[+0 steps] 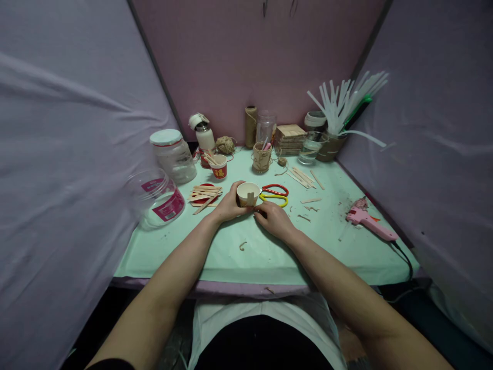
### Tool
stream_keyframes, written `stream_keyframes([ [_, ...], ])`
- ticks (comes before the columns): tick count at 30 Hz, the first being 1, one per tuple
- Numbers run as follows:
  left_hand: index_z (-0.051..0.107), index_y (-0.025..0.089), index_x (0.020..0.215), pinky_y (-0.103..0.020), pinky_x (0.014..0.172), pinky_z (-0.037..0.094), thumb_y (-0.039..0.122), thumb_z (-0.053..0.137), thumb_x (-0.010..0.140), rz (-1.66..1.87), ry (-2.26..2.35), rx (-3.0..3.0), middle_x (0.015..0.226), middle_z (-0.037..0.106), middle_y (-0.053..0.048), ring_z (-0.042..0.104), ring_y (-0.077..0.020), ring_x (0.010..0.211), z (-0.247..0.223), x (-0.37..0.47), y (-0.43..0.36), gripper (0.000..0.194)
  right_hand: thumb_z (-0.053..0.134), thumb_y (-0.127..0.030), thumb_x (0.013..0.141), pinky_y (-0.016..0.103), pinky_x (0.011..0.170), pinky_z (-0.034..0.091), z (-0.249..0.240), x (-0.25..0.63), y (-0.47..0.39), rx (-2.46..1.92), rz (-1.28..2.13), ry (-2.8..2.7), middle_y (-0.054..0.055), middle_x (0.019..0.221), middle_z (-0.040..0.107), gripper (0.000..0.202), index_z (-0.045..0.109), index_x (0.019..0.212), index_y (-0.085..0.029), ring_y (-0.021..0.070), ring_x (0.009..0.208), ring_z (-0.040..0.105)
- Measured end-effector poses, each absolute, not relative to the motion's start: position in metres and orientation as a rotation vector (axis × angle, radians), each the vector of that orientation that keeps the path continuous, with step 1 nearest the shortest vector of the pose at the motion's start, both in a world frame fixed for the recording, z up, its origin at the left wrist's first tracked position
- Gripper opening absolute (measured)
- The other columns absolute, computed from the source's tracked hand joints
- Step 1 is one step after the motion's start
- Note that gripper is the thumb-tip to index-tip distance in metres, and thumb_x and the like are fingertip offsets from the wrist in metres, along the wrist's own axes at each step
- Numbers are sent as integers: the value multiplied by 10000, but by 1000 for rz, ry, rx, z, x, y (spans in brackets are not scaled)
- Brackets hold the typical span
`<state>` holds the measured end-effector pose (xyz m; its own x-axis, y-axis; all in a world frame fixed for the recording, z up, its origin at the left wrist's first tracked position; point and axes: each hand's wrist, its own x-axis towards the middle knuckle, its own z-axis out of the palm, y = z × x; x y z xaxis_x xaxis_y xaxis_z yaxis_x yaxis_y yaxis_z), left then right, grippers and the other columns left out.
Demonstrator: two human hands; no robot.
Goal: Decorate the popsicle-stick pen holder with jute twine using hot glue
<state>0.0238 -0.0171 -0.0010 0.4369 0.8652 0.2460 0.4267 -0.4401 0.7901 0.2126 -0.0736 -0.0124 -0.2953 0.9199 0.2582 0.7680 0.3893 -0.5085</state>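
My left hand is wrapped around the left side of a small paper cup, which stands upright with its mouth up. Short pieces of wooden craft stick sit against the cup's near side. At the cup's lower right, my right hand has its fingers curled and pinched together; whatever they hold is hidden. Just beyond that hand lie scissors with a red and a yellow handle, their blades hidden behind the cup. Left of the cup is a pile of craft sticks on something red.
A pink glue gun lies at the right with its cord over the edge. Clear plastic jars stand at the left. Along the back are a red cup of sticks, twine, a water cup and glue sticks. Scraps lie about.
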Motion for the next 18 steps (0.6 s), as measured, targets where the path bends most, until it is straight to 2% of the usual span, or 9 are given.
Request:
stream_keyframes([
  [18,350,178,1345,-361,1014,435,402,801,624,870,1046,2045,1342,522,-132,530,-279,1227,-3,23,-16,880,572,-176,878,276,733,405,-10,214,-75,-1421,345,-2211,63,848,673,141,708,916,-166,185,813,585],
])
